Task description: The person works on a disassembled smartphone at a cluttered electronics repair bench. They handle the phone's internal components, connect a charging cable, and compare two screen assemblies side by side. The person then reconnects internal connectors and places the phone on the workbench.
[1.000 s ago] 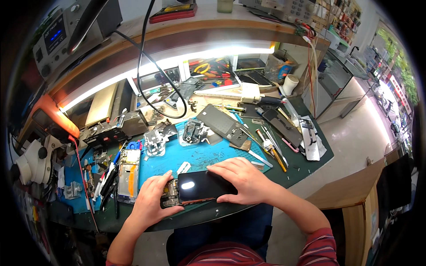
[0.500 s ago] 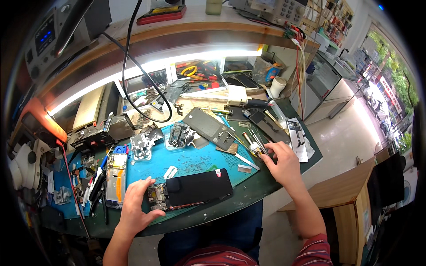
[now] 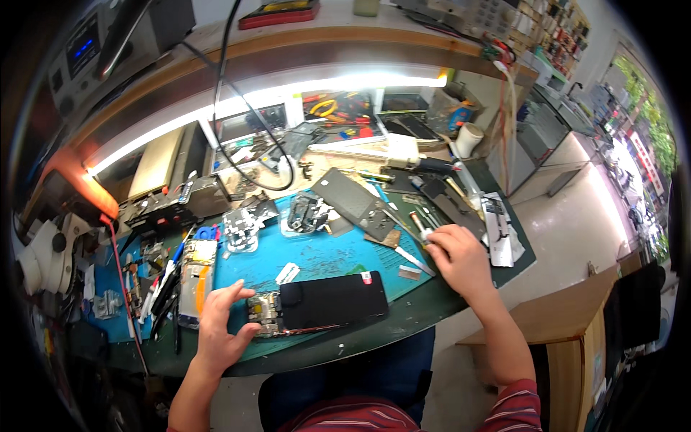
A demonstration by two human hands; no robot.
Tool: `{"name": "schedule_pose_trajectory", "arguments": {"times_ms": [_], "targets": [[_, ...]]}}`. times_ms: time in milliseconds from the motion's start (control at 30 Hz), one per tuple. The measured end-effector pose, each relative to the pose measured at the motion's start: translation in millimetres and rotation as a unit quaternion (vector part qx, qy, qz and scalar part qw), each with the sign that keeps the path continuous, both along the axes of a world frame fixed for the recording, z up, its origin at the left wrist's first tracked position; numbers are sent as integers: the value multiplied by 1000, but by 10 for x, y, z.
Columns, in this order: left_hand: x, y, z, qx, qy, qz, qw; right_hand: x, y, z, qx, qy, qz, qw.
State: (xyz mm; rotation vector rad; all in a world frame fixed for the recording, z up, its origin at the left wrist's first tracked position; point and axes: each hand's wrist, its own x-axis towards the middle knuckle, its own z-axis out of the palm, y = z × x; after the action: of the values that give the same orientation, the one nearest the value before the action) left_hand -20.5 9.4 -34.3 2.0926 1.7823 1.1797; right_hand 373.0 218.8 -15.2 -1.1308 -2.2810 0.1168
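Observation:
An opened phone (image 3: pixel 335 301) with a black front lies across the mat's near edge. Its bared circuit board (image 3: pixel 265 314) shows at the left end. My left hand (image 3: pixel 219 324) is beside that end, thumb and fingers apart, the tips close to its corners. Farther right, my right hand (image 3: pixel 461 261) has its thumb and fingers pinched together at a cluster of slim tools. A short tool with a pale shaft and copper-coloured end (image 3: pixel 417 220) stands out by the fingertips. What they pinch is mostly hidden.
A blue mat (image 3: pixel 245 270) holds a grey phone panel (image 3: pixel 353 200), clear trays of small parts (image 3: pixel 306 214) and a white-handled blade (image 3: pixel 414 259). Another opened phone (image 3: pixel 196 277) lies left. A black cable (image 3: pixel 270 147) loops above the bench.
The whole view has shifted slightly, with the bench farther right. My right hand's fingers have drawn together at the slim tools. My left hand stays by the phone's board end.

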Motion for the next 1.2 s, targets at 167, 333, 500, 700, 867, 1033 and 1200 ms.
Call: {"name": "schedule_pose_trajectory", "arguments": {"times_ms": [167,333,500,700,867,1033,1200], "targets": [[63,30,114,26,72,-2,997,62,32,-5,109,-6,-73,991],[141,-37,134,36,93,18,995,74,-143,27,142,-61,-86,984],[237,-171,151,19,141,-1,990,-175,-412,284,-11,26,60,998],[188,-164,122,-2,147,-25,989,-636,-537,252,-67,-64,265,960],[180,-160,95,5,154,-27,988,-766,-542,151,-79,-96,286,950],[192,-160,84,5,163,-21,986,-765,-532,95,-87,-79,282,952],[199,-152,106,0,163,-19,986,-762,-513,35,-78,-66,280,954]]}}
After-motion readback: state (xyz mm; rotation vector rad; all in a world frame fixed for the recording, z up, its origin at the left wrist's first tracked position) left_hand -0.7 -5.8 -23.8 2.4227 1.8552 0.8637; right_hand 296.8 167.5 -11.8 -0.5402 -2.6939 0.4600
